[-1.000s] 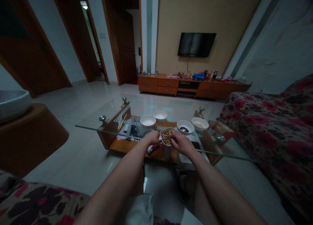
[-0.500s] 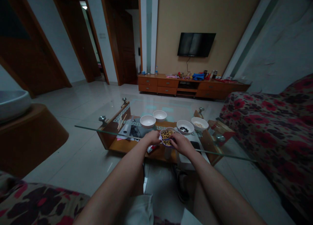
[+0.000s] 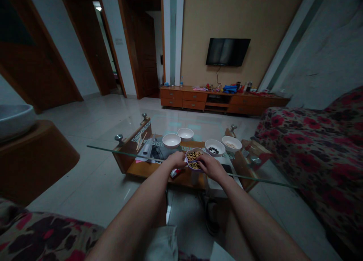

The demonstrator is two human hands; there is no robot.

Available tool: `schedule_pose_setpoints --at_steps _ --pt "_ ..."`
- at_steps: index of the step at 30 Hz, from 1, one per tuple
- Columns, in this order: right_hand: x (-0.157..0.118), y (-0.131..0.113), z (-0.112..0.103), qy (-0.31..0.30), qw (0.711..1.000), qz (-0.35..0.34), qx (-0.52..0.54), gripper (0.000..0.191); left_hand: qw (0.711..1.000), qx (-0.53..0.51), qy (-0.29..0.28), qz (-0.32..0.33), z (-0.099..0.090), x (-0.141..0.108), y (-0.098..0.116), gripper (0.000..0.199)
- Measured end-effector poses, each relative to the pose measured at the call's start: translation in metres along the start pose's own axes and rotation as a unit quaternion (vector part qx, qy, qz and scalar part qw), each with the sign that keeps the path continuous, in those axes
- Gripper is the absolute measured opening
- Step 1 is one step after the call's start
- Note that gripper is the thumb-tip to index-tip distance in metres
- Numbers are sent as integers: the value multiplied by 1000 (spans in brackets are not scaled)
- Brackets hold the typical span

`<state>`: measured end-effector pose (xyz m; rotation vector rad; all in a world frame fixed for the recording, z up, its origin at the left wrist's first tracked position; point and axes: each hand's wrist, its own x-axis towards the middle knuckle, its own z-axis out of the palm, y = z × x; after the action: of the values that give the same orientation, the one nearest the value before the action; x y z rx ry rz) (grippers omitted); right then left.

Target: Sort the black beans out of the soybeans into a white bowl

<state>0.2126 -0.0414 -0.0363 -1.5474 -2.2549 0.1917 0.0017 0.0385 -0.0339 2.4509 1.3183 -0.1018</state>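
Observation:
A small purple-rimmed bowl (image 3: 194,170) sits at the near edge of the glass table, filled with mixed yellow and dark beans (image 3: 193,155). My left hand (image 3: 178,160) grips its left rim, fingers closed. Over the bowl's right side my right hand (image 3: 211,166) dips its fingertips, pressed together, among the beans; what they pinch is hidden. Just beyond stands a white bowl with some black beans (image 3: 214,150). Another white bowl to its right contains pale pieces (image 3: 231,145). Two more white bowls, one nearer (image 3: 171,140) and one farther (image 3: 185,134), show no contents.
The glass tabletop (image 3: 113,149) has a sharp near edge under my forearms. On the lower shelf lie chopsticks or thin sticks (image 3: 141,142), a clear roll (image 3: 146,147) and a red-and-white packet (image 3: 176,173). A flowered sofa (image 3: 306,140) flanks the right side.
My right fingertips have shifted slightly within the bean bowl, and the beans around them lie a little differently. My left hand keeps its place on the rim.

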Motion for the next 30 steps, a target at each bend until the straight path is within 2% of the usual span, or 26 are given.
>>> schedule_pose_setpoints --at_steps 21,30 --pt "1 -4 -1 -14 1000 8 -4 18 1000 -11 4 5 -2 -2 1 30" --pt "-1 -4 -2 -18 1000 8 1 20 1000 -5 8 2 4 3 -4 31"
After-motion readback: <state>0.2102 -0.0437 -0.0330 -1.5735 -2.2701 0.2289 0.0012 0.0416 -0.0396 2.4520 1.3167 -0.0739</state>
